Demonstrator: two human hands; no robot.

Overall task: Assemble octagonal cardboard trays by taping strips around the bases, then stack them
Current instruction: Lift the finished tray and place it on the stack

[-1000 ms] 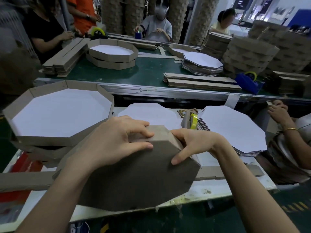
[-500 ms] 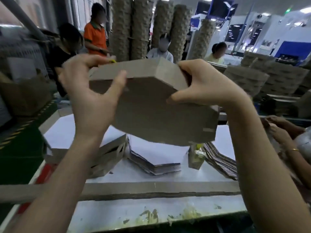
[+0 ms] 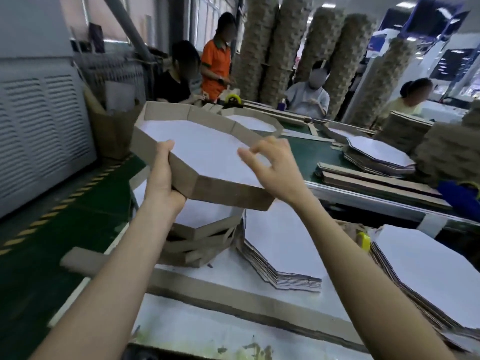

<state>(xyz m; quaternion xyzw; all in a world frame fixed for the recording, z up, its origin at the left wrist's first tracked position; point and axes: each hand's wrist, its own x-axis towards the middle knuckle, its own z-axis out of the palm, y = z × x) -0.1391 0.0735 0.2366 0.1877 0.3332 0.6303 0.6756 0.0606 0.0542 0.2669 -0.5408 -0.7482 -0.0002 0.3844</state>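
Note:
An assembled octagonal tray (image 3: 200,149), brown walls and white inside, hangs open side up above a stack of finished trays (image 3: 202,229) on the white table. My left hand (image 3: 162,178) grips its near-left wall, thumb over the rim and fingers underneath. Over the tray's right part hovers my right hand (image 3: 272,165), fingers loosely curled and holding nothing. Flat white octagonal bases lie in two piles, one in the middle (image 3: 283,253) and one at the right (image 3: 426,276). A long cardboard strip (image 3: 207,289) lies across the table near me.
A yellow tape roll (image 3: 365,240) sits between the base piles. Beyond is a green conveyor (image 3: 306,152) with more trays, strips and bases. Several people work at its far side. A grey machine cabinet (image 3: 39,131) stands at the left, past the green floor.
The tray, held bottom-up and raised, has been turned open side up and carried left over the stack. My right hand has let go of it; my left hand still holds it.

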